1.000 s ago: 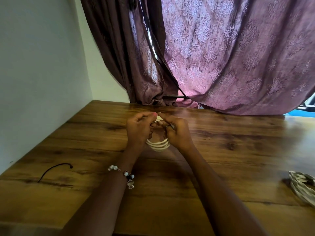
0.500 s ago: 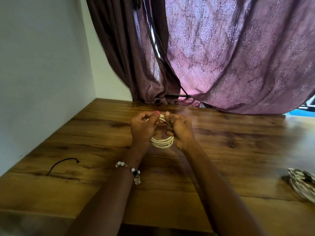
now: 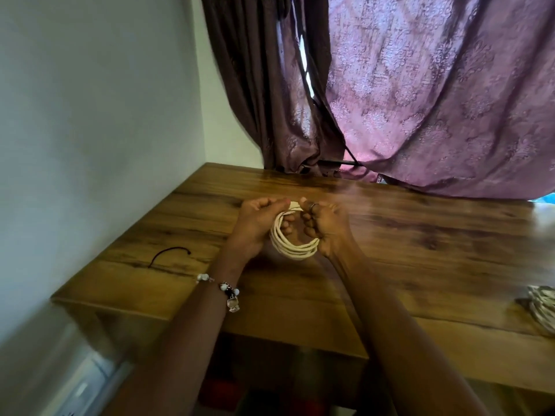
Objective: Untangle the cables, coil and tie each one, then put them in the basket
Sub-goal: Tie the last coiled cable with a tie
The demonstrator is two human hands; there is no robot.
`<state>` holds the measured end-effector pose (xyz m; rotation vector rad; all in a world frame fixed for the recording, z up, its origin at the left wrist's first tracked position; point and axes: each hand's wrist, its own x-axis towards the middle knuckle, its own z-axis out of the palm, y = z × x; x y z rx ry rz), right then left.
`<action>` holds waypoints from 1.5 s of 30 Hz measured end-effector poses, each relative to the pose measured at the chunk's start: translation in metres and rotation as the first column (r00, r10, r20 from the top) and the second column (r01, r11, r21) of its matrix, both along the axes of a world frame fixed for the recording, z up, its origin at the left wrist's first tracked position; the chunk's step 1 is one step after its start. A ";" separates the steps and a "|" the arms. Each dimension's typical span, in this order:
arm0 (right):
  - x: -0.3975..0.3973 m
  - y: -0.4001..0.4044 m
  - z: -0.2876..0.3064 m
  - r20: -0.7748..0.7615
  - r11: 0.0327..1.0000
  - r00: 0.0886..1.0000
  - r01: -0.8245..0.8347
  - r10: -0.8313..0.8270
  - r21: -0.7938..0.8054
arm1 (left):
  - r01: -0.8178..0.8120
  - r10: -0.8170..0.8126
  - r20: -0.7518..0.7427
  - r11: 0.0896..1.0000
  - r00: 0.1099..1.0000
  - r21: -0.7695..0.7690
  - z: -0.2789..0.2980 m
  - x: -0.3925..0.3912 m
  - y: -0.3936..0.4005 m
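Both arms extended fwd, wrists close together. L hand [image 3: 255,225] fingers curled, thumb+index pinching at top. R hand [image 3: 326,225] mirrors it, fingers curled, ring on one finger.

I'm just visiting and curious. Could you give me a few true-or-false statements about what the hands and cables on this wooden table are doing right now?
1. Both hands, left and right, hold the coiled cream-white cable. True.
2. The coil lies flat on the brown wooden table. False: it is held up in the hands.
3. A thin black cord lies on the table to the left. True.
4. The beaded bracelet is on the right wrist. False: it is on the left wrist.
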<state>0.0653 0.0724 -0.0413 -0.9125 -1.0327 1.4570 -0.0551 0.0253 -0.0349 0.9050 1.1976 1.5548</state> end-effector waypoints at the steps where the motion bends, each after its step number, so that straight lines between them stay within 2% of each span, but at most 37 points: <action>1: -0.004 -0.003 -0.001 0.022 1.000 1.000 -0.007 0.006 0.009 | -0.015 0.014 -0.084 1.000 0.996 -0.019 0.000 -0.015 -0.007; 3: -0.010 -0.006 -0.004 0.055 1.000 0.998 -0.005 0.003 0.028 | -0.096 0.087 -0.300 0.995 0.950 -0.016 0.001 -0.044 -0.023; 4: -0.013 -0.007 -0.005 0.062 1.000 0.998 0.002 -0.004 0.031 | -0.134 0.124 -0.431 0.991 0.894 0.008 0.003 -0.061 -0.031; 5: -0.014 -0.009 -0.006 0.066 0.999 0.998 0.008 -0.010 0.032 | -0.163 0.147 -0.569 0.986 0.809 0.024 0.004 -0.078 -0.039; 7: -0.018 -0.014 -0.007 0.070 0.999 0.997 0.010 -0.013 0.034 | -0.230 0.135 -0.823 0.973 0.552 0.005 0.005 -0.115 -0.055; 8: -0.020 -0.016 -0.007 0.071 0.999 0.997 0.011 -0.014 0.038 | -0.255 0.091 -0.901 0.967 0.424 -0.022 0.006 -0.131 -0.063; 9: -0.022 -0.018 -0.007 0.073 0.999 0.997 0.012 -0.015 0.039 | -0.261 0.033 -0.941 0.963 0.337 -0.060 0.005 -0.144 -0.069; 10: -0.024 -0.019 -0.007 0.074 0.999 0.997 0.011 -0.014 0.040 | -0.254 -0.032 -0.957 0.961 0.287 -0.108 0.004 -0.150 -0.074; 12: -0.028 -0.023 -0.007 0.072 0.999 0.997 0.001 -0.004 0.041 | -0.244 -0.123 -0.965 0.953 0.231 -0.179 -0.001 -0.157 -0.079; 17: -0.033 -0.029 -0.006 0.082 0.999 0.996 -0.017 0.014 0.042 | -0.203 -0.067 -0.992 0.975 0.105 -0.087 -0.008 -0.158 -0.076; 20: -0.031 -0.029 -0.005 0.080 0.999 0.997 -0.011 0.007 0.052 | -0.170 -0.128 -0.992 0.977 0.005 -0.127 -0.009 -0.155 -0.074; 22: -0.027 -0.029 -0.003 0.082 0.998 0.997 -0.014 0.009 0.063 | -0.146 -0.170 -0.985 0.974 0.040 -0.174 -0.011 -0.150 -0.071; 23: -0.025 -0.028 -0.003 0.085 0.997 0.996 -0.016 0.010 0.072 | -0.132 -0.166 -0.980 0.975 0.111 -0.180 -0.011 -0.146 -0.068; 25: -0.020 -0.025 -0.001 0.091 0.996 0.996 -0.014 0.006 0.087 | -0.114 -0.093 -0.934 0.983 0.344 -0.140 -0.010 -0.130 -0.063; 28: -0.009 -0.016 0.001 0.093 0.993 0.995 0.025 -0.036 0.115 | -0.083 -0.001 -0.696 0.993 0.718 -0.087 0.006 -0.093 -0.048; 29: -0.005 -0.011 0.002 0.095 0.990 0.994 0.044 -0.057 0.133 | -0.057 -0.008 -0.604 0.994 0.797 -0.088 0.014 -0.080 -0.044; 30: -0.002 -0.007 0.003 0.104 0.987 0.992 0.062 -0.078 0.150 | -0.024 -0.031 -0.545 0.995 0.838 -0.093 0.022 -0.068 -0.040; 33: 0.008 0.008 0.008 0.132 0.968 0.979 0.123 -0.155 0.220 | 0.076 -0.134 -0.507 0.988 0.852 -0.133 0.040 -0.031 -0.026; 36: 0.014 0.022 0.014 0.141 0.938 0.965 0.170 -0.220 0.302 | 0.077 -0.155 -0.508 0.982 0.847 -0.172 0.045 0.003 -0.007; 40: 0.017 0.038 0.011 0.141 0.910 0.946 0.229 -0.291 0.345 | -0.065 -0.040 -0.507 0.980 0.861 -0.188 0.033 0.030 0.026; 42: 0.019 0.047 0.000 0.070 0.927 0.962 0.234 -0.265 0.292 | -0.176 0.075 -0.516 0.973 0.854 -0.150 0.020 0.037 0.046; 43: 0.018 0.050 -0.006 0.022 0.944 0.973 0.219 -0.232 0.246 | -0.253 0.138 -0.588 0.960 0.797 -0.117 0.013 0.041 0.055; 45: 0.015 0.054 -0.013 -0.019 0.966 0.985 0.172 -0.172 0.193 | -0.389 0.224 -0.778 0.921 0.587 -0.029 0.000 0.048 0.063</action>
